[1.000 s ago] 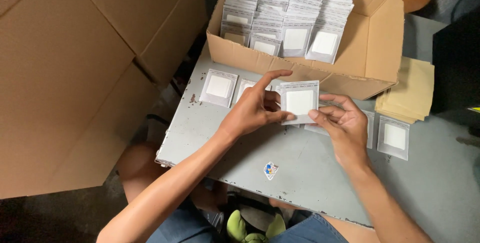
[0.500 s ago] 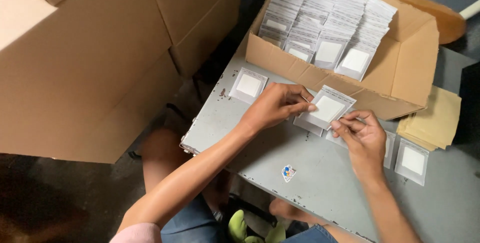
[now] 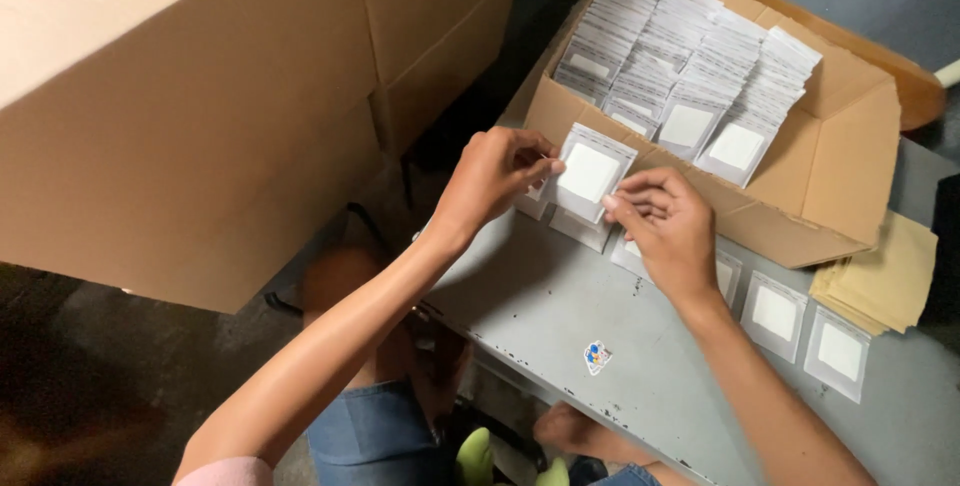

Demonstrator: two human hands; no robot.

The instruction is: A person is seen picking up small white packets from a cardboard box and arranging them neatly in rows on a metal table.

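A small clear pouch with a white square insert (image 3: 590, 173) was held just above centre frame, raised over the grey tabletop (image 3: 560, 306) and tilted, its long axis running from upper right to lower left. It was pinched at its left edge by the left hand (image 3: 492, 178), the grip closed on it, and at its lower right corner by the right hand (image 3: 668, 231), also clamped on it; both hands were equally near. More pouches (image 3: 805, 331) were laid flat on the tabletop at the right. Behind, an open cardboard box (image 3: 830, 166) was packed with rows of pouches. Tan envelopes (image 3: 885, 281) were stacked at the right edge.
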